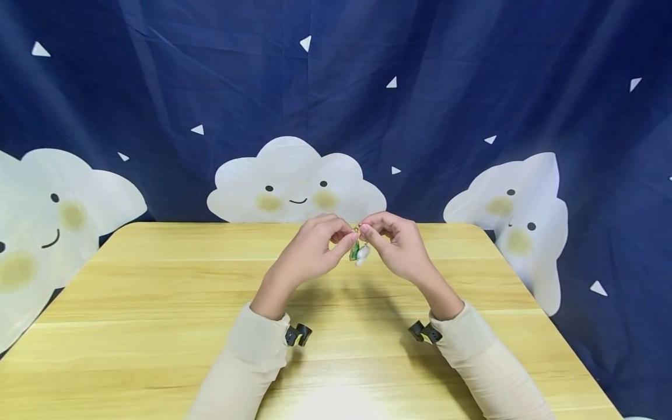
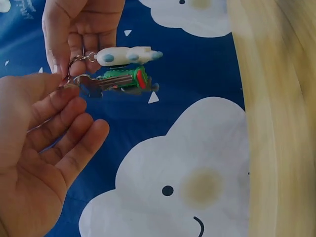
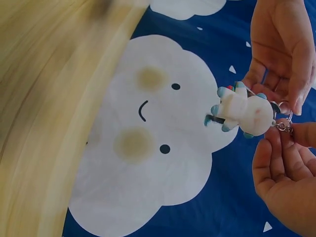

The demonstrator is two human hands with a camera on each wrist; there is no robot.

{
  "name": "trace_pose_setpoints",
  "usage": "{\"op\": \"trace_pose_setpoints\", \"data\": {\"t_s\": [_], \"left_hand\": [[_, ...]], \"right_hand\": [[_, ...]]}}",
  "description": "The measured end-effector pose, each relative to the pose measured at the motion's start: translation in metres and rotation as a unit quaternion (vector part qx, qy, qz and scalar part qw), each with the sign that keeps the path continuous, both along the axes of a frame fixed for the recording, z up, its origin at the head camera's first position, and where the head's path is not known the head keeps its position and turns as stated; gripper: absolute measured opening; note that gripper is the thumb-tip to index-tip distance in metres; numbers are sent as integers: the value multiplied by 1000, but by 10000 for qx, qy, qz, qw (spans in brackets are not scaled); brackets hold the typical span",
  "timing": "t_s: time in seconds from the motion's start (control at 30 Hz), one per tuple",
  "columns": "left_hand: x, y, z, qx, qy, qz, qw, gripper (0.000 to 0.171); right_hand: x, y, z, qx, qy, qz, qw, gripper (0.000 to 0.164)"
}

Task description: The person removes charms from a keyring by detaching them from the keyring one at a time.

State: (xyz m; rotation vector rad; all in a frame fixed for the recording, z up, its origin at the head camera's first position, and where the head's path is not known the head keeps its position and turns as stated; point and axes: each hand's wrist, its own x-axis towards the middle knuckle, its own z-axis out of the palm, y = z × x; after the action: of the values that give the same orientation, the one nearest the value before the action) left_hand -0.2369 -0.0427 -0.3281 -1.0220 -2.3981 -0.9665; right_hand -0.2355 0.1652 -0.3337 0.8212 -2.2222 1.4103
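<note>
Both hands are raised close together above the table. My left hand (image 1: 315, 248) pinches a metal key ring between thumb and forefinger, its other fingers loosely bent. My right hand (image 1: 399, 245) pinches the same ring from the other side, by the short chain (image 3: 283, 127). From the ring hang a white figure charm (image 3: 247, 111) with blue feet and a green charm (image 1: 354, 251) with a red end. Several metal keys (image 2: 116, 81) lie alongside the green charm in the left wrist view. Fingertips partly hide the ring.
The light wooden table (image 1: 157, 326) spreads below the hands. Behind it hangs a dark blue curtain (image 1: 346, 105) printed with smiling clouds and white triangles. Each sleeve cuff carries a small black wrist camera (image 1: 299, 335).
</note>
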Motion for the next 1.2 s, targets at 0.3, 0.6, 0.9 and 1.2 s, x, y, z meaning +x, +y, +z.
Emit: {"op": "trace_pose_setpoints", "data": {"t_s": [0.3,0.6,0.9,1.2], "left_hand": [[6,-4,4,75,72,114,9999,14],[17,-10,4,187,529,483,9973,12],[26,-17,-4,158,992,593,9932,9],[29,-30,-13,9,1864,321,9819,6]], "right_hand": [[5,-3,3,16,-38,73,10000,5],[9,-6,2,-21,-4,471,9989,10],[10,-11,-3,261,623,690,9953,8],[14,-17,-7,651,962,680,9909,10]]}}
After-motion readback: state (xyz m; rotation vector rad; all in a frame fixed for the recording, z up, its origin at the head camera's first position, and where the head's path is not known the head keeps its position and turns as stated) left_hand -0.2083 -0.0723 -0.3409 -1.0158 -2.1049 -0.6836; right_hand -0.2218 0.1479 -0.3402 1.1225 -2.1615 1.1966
